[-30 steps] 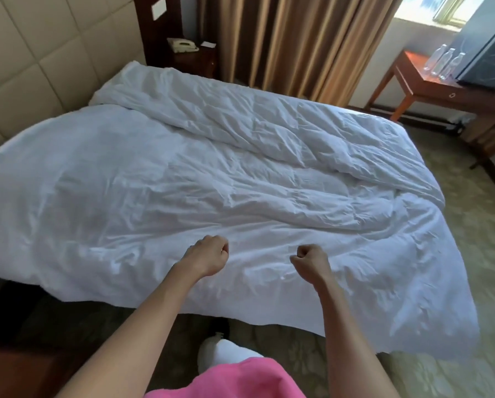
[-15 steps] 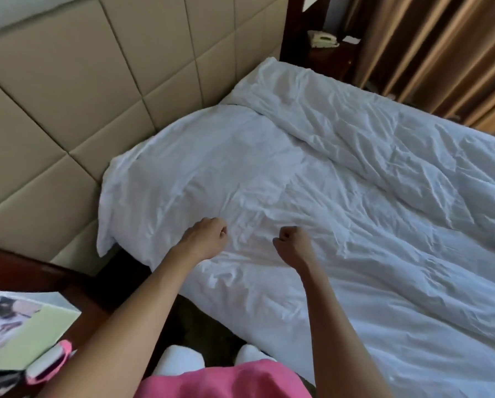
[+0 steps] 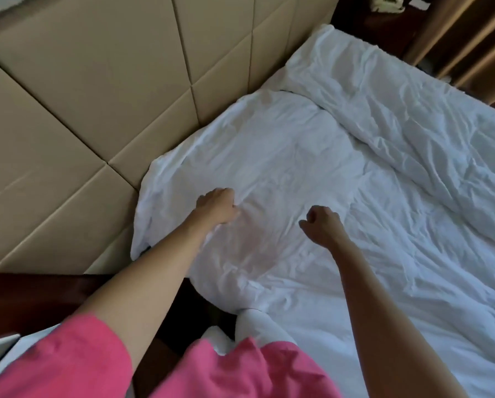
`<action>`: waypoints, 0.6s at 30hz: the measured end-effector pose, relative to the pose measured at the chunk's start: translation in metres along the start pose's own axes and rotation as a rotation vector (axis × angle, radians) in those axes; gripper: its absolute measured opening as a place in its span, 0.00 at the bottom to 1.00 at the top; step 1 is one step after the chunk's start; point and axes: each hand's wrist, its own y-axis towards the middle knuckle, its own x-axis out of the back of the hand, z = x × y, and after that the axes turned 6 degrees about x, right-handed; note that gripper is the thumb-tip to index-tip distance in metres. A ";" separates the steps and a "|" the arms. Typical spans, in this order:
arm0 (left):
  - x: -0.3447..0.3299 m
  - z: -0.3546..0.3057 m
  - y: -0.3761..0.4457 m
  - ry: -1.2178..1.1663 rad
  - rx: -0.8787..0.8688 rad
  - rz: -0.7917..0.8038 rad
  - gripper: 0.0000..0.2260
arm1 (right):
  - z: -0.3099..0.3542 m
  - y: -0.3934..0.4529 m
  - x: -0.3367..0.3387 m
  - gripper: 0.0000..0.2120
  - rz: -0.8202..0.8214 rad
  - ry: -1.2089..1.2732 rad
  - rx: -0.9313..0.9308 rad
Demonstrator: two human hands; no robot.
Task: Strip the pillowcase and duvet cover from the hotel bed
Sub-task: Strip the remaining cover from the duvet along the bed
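Duvet cover (image 3: pixel 312 173) lies rumpled over the bed's head end, against the headboard (image 3: pixel 97 96). View has swung left from the bed's foot. Left hand (image 3: pixel 217 206) and right hand (image 3: pixel 322 225) are fisted, empty; stripping not begun.

A padded beige headboard wall (image 3: pixel 102 90), divided into large stitched panels, is filling the upper left. Brown curtains (image 3: pixel 467 41) are hanging at the upper right. A dark wooden nightstand (image 3: pixel 364 12) is carrying a pale telephone (image 3: pixel 387 2) beside them. Daylight is falling across the scene.
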 end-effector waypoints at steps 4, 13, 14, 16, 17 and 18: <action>0.022 0.052 0.061 0.029 0.078 0.024 0.07 | 0.051 0.097 -0.021 0.14 0.152 -0.068 0.144; 0.024 0.148 0.166 -0.106 0.431 0.023 0.44 | 0.101 0.230 -0.099 0.47 0.408 0.101 -0.003; 0.022 0.155 0.175 -0.166 0.468 0.051 0.49 | 0.099 0.235 -0.102 0.47 0.411 0.103 -0.014; 0.018 0.164 0.191 -0.241 0.523 0.063 0.54 | 0.094 0.243 -0.107 0.47 0.419 0.121 -0.030; 0.016 0.166 0.199 -0.242 0.544 0.069 0.55 | 0.093 0.245 -0.108 0.46 0.419 0.134 -0.038; 0.013 0.168 0.205 -0.250 0.558 0.102 0.53 | 0.091 0.245 -0.110 0.46 0.416 0.142 -0.042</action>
